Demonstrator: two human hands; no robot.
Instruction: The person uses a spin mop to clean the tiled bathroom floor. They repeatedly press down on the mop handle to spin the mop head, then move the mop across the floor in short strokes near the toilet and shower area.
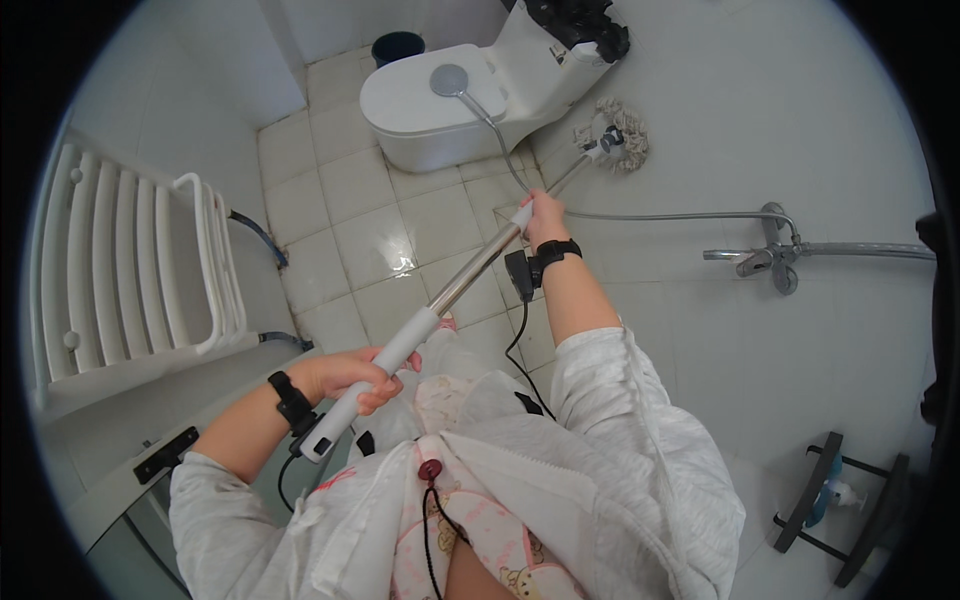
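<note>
A mop (465, 277) with a grey-and-silver pole slants across the view from lower left to upper right. My left hand (360, 376) is closed around the grey grip near the pole's lower-left end. Farther up the pole, my right hand (541, 217) wraps the shaft. The mop's stringy, greyish head (628, 138) is up against the white wall, to the right of the toilet. A black strap with a small device sits on each wrist.
A white toilet (420, 110) stands ahead, a shower head (449, 80) on its lid with the hose running to a wall tap (768, 255). A white towel radiator (130, 270) lines the left wall. A dark bin (397, 47) stands behind, a black rack (840, 508) lower right.
</note>
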